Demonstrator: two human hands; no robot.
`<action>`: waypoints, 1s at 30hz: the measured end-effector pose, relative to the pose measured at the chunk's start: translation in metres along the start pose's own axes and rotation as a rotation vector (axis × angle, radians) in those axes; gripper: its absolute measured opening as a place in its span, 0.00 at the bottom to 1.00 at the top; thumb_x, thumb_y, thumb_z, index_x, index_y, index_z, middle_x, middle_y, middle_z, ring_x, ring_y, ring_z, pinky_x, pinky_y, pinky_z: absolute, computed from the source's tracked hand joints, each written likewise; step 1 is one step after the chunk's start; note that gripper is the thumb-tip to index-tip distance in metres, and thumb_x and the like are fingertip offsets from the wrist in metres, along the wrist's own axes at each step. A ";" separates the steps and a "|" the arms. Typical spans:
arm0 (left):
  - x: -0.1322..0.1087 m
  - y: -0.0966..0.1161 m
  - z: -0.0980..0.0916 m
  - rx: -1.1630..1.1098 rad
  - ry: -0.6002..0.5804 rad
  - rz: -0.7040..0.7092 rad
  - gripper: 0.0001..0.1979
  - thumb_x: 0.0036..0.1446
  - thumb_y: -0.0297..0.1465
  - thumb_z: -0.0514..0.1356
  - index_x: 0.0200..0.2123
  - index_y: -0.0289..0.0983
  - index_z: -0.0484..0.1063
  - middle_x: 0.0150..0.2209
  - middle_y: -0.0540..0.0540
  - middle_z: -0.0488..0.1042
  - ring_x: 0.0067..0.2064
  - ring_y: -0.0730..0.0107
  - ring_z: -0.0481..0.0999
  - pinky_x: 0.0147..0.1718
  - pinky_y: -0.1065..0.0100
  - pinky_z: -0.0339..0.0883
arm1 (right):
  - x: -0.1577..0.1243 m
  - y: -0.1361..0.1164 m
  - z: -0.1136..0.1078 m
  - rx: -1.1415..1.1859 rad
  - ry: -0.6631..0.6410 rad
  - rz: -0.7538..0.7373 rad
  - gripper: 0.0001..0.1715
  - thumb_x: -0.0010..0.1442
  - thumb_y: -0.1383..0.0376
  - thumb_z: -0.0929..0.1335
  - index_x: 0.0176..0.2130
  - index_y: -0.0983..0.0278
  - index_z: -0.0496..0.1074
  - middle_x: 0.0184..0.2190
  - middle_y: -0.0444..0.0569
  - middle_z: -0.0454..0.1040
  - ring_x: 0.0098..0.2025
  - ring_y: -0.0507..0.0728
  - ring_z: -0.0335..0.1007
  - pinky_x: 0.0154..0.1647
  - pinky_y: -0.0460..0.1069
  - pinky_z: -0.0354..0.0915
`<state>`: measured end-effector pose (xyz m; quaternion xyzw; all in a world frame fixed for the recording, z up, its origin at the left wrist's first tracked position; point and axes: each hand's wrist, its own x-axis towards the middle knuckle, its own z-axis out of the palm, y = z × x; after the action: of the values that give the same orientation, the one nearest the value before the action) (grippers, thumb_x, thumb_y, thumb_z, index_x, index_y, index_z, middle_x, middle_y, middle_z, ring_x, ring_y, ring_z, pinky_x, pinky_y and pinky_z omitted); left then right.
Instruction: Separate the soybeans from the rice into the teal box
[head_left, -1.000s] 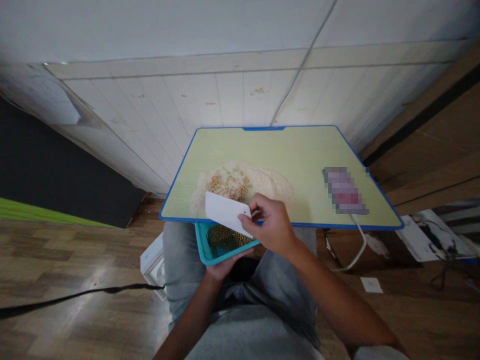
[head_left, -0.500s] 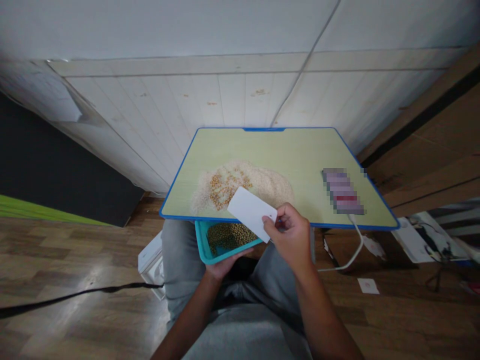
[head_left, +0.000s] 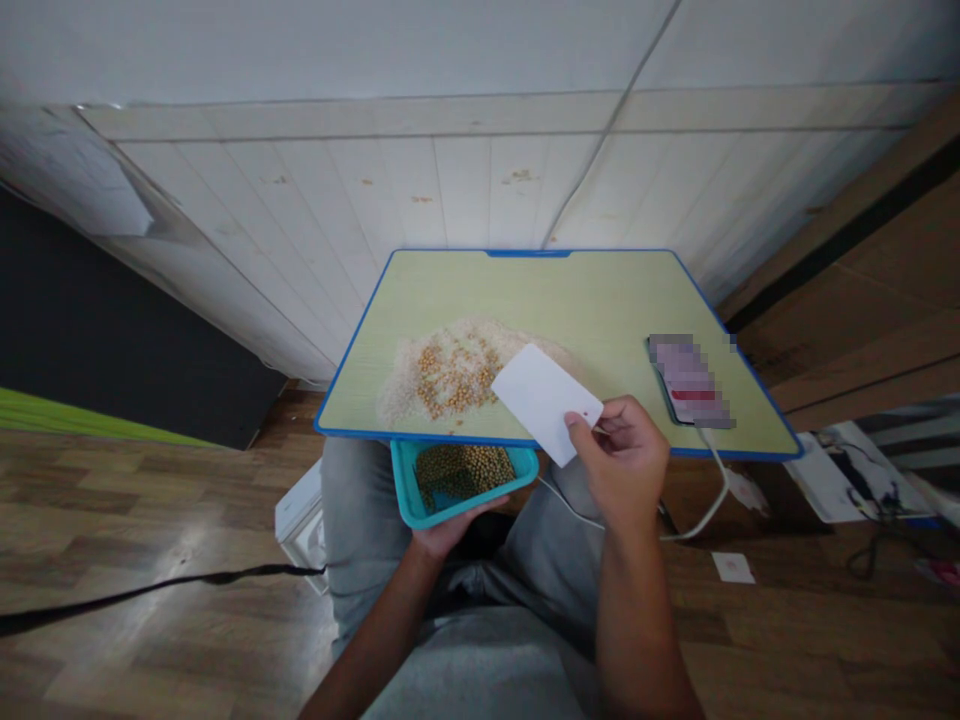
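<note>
Right hand [head_left: 628,458]: thumb and fingers pinching the white card [head_left: 541,402] by its near-right end.
Left hand [head_left: 448,532]: under the teal tray [head_left: 405,500], bearing it; fingers mostly hidden, can't tell how far curled.
Card axis: far-left to near-right; far end at the pile's right side, contact unclear.
Kernels [head_left: 431,385]: yellow, mixed in pale grain [head_left: 401,390], left and far of right hand.
Tray: long axis left-right, just off worktop's near edge, near side of kernels; green-yellow beans [head_left: 480,468] inside.
Worktop [head_left: 600,300]: pale green, blue rim; phone [head_left: 686,385] right.
Room: panelled wall [head_left: 465,190] far, wood floor [head_left: 112,510] below.
</note>
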<state>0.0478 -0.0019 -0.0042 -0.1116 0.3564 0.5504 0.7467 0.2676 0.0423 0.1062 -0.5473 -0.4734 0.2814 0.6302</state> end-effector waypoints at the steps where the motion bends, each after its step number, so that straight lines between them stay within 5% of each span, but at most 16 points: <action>1: 0.001 0.000 -0.001 0.007 -0.017 -0.001 0.32 0.74 0.58 0.52 0.64 0.46 0.82 0.69 0.37 0.81 0.81 0.27 0.62 0.76 0.15 0.46 | -0.002 -0.002 0.002 0.008 -0.018 0.001 0.16 0.59 0.59 0.78 0.31 0.57 0.69 0.23 0.40 0.73 0.26 0.54 0.70 0.26 0.47 0.66; 7: 0.005 0.004 -0.008 0.070 -0.076 -0.016 0.31 0.70 0.57 0.60 0.65 0.47 0.81 0.69 0.36 0.81 0.80 0.28 0.65 0.72 0.15 0.59 | -0.013 0.002 0.008 -0.004 -0.164 0.012 0.17 0.61 0.59 0.78 0.31 0.57 0.68 0.22 0.38 0.69 0.24 0.52 0.66 0.25 0.46 0.63; 23: -0.004 0.004 0.005 0.054 0.044 -0.006 0.21 0.71 0.46 0.61 0.61 0.48 0.84 0.69 0.40 0.82 0.81 0.28 0.63 0.73 0.16 0.58 | -0.018 -0.005 0.014 -0.015 -0.297 -0.024 0.16 0.62 0.59 0.77 0.29 0.58 0.70 0.22 0.38 0.70 0.23 0.51 0.66 0.25 0.45 0.63; 30: -0.002 0.004 0.002 0.038 -0.021 -0.010 0.20 0.68 0.46 0.66 0.57 0.47 0.86 0.65 0.39 0.85 0.78 0.25 0.69 0.73 0.15 0.57 | -0.018 -0.010 0.017 0.004 -0.324 -0.050 0.13 0.62 0.62 0.76 0.29 0.58 0.73 0.22 0.40 0.73 0.24 0.51 0.69 0.26 0.45 0.66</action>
<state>0.0449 -0.0008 -0.0005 -0.0933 0.3586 0.5406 0.7552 0.2437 0.0313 0.1100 -0.4815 -0.5816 0.3512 0.5536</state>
